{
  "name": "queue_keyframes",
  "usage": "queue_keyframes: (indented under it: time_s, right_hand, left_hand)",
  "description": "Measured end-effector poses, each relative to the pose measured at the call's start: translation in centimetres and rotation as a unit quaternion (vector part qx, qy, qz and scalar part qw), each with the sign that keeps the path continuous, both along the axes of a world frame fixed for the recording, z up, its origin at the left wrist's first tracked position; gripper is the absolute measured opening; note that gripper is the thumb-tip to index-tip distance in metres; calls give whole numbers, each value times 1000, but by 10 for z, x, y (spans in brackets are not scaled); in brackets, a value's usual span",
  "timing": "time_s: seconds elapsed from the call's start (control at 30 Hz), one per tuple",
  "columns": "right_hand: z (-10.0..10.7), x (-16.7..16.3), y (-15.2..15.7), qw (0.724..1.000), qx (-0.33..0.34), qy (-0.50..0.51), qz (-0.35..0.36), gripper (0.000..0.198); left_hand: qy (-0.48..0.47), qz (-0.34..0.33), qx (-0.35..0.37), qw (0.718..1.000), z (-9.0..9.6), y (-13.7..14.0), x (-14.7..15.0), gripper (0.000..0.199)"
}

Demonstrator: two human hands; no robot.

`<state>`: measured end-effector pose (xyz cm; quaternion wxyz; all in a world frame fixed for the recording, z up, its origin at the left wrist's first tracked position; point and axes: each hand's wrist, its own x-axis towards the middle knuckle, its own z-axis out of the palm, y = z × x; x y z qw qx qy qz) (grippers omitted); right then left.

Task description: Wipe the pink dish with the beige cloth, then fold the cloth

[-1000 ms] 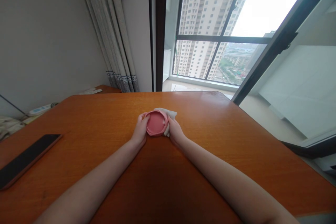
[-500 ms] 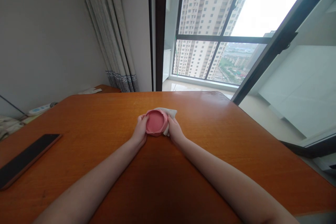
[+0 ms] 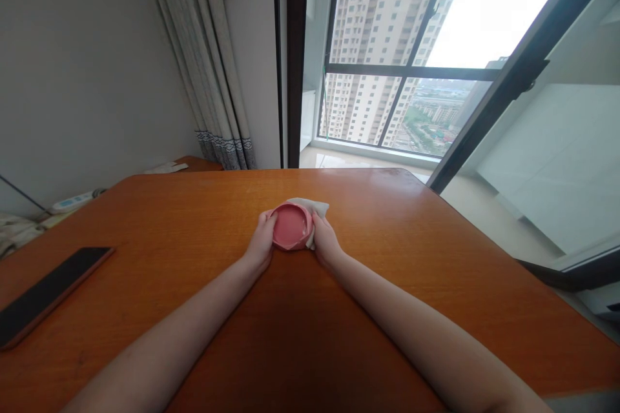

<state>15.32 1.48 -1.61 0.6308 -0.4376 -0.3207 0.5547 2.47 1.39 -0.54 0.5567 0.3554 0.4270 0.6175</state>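
A small pink bowl (image 3: 291, 227) with an uneven outer edge is tilted so that its round hollow faces me, over the middle of the wooden table. My left hand (image 3: 260, 242) grips its left side, thumb at the rim and the other fingers mostly hidden behind. On the right side, my right hand (image 3: 327, 239) is closed on a whitish cloth (image 3: 317, 206) and presses it against the bowl's outer wall. Part of the cloth sticks out behind the bowl, and another bit shows below the right thumb.
The brown wooden table (image 3: 194, 206) reaches away towards a window. At its left lies a long black-topped slab (image 3: 53, 293). Past the left edge are a white remote-like object (image 3: 72, 202) and some fabric (image 3: 17, 232). A grey curtain (image 3: 208, 64) hangs behind.
The bowl has shifted slightly to the right and its tilt has changed a little. Both hands and the cloth have moved slightly right with it, grips kept.
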Motion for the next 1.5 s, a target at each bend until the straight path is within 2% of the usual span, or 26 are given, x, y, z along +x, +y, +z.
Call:
queue_keyframes:
  time_s: [0.07, 0.17, 0.3, 0.43, 0.63, 0.87, 0.93, 1.07, 1.17, 1.23, 1.37, 1.43, 1.5]
  right_hand:
    - [-2, -6, -3, 1000, 7, 4, 19, 35]
    - [-7, -11, -6, 998, 29, 19, 57, 40]
    - [-11, -5, -1, 999, 24, 0, 45, 43]
    - [-6, 2, 2, 1000, -5, -5, 30, 38]
    - [-1, -8, -6, 998, -3, 12, 54, 34]
    - [-5, 3, 2, 1000, 3, -20, -1, 39]
    - [-5, 5, 4, 1000, 4, -29, -1, 40]
    - [-5, -3, 0, 999, -2, -20, 47, 43]
    - [-7, -8, -4, 997, 19, -18, 74, 43]
    - [-8, -8, -4, 997, 24, -20, 66, 42]
    - [-9, -2, 1, 999, 8, 2, 39, 38]
    - [-8, -2, 2, 999, 1, 18, 43, 37]
    - [-6, -5, 1, 997, 0, 31, 71, 38]
  left_hand:
    - [-42, 30, 12, 999, 1, 1, 0, 26]
    - [-90, 29, -9, 996, 4, 3, -4, 27]
    - [-36, 25, -42, 998, 3, 6, -9, 21]
    - [-25, -12, -75, 997, 0, 6, -7, 27]
    - [-90, 30, 41, 995, 1, 3, -4, 28]
    - [-26, -13, -49, 998, -1, 1, -5, 27]
    - [-14, -10, -55, 998, -1, 1, -3, 29]
    - [-47, 43, 29, 998, 1, 3, -2, 32]
    - [-77, 32, 83, 993, 4, 6, -6, 30]
    - [-65, 21, 59, 996, 4, 7, -9, 26]
    - [-17, -4, -41, 999, -1, 8, -11, 24]
    - [-13, -5, -43, 999, -3, 8, -10, 25]
    - [-18, 36, -14, 999, -5, 9, -9, 22]
